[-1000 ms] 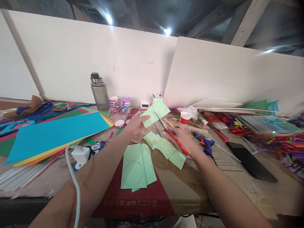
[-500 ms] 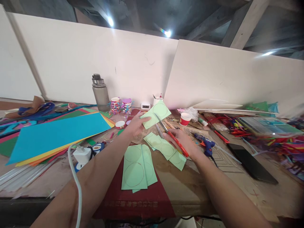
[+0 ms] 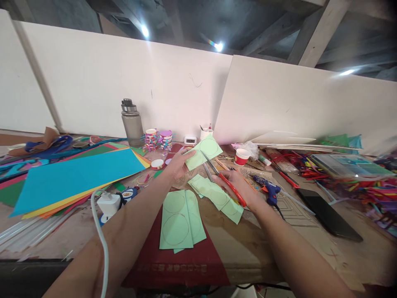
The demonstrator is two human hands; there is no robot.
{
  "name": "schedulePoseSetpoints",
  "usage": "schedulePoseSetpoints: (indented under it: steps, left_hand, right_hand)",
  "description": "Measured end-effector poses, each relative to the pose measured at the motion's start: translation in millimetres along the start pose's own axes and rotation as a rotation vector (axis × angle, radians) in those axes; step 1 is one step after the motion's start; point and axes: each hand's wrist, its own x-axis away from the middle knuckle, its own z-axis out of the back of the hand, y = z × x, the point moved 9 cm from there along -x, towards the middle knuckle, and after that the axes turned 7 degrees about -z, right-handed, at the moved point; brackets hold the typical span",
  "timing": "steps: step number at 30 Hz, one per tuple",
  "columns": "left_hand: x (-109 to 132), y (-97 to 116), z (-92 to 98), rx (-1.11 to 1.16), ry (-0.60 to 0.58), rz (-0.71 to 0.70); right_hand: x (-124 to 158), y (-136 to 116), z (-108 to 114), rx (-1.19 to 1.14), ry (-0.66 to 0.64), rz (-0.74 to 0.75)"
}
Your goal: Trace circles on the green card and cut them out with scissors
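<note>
My left hand (image 3: pixel 179 164) is closed on the left end of a light green paper strip (image 3: pixel 208 145) with circles drawn on it. In my right hand (image 3: pixel 237 184) are red-handled scissors (image 3: pixel 230 186). Their blades are spread, and the upper one meets the lower edge of the strip between two circles. Below the scissors lie more green pieces with drawn circles (image 3: pixel 214 194), partly overlapping. Nearer to me, a small stack of green paper (image 3: pixel 175 227), also marked with circles, rests on a dark red sheet (image 3: pixel 173 267).
Coloured sheets (image 3: pixel 80 169) and a white plug (image 3: pixel 108 203) with a cable are on the left. A grey bottle (image 3: pixel 132 126) stands behind. To the right are a red paper cup (image 3: pixel 242 156), a blue glue gun (image 3: pixel 272 192), a black phone (image 3: pixel 328 213) and a plastic case (image 3: pixel 350 165).
The view has shifted very slightly. Both hands, the green strip and the scissors stay in almost the same place, with the blades still spread.
</note>
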Motion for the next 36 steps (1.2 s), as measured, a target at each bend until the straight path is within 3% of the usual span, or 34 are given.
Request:
schedulePoseSetpoints:
  steps: [8, 14, 21, 26, 36]
  left_hand:
    - [10.3, 0.7, -9.9, -0.059, -0.003, 0.052]
    - [12.4, -5.9, -10.0, -0.044, 0.000, 0.124]
    - [10.4, -3.4, -11.7, -0.048, -0.051, 0.089]
    - [14.0, -3.4, -18.3, -0.063, -0.090, 0.107]
    - [18.0, -9.3, -17.0, -0.075, -0.015, 0.178]
  right_hand:
    - [-2.5, -2.9, 0.6, 0.151, 0.079, 0.137]
    - [-1.4, -4.7, 0.4, 0.154, 0.100, 0.126]
    - [-1.6, -5.5, -1.0, 0.139, 0.071, 0.128]
    - [-6.0, -3.4, 1.0, 0.188, 0.129, 0.178]
    - [-6.6, 0.2, -2.1, 0.119, 0.017, 0.034]
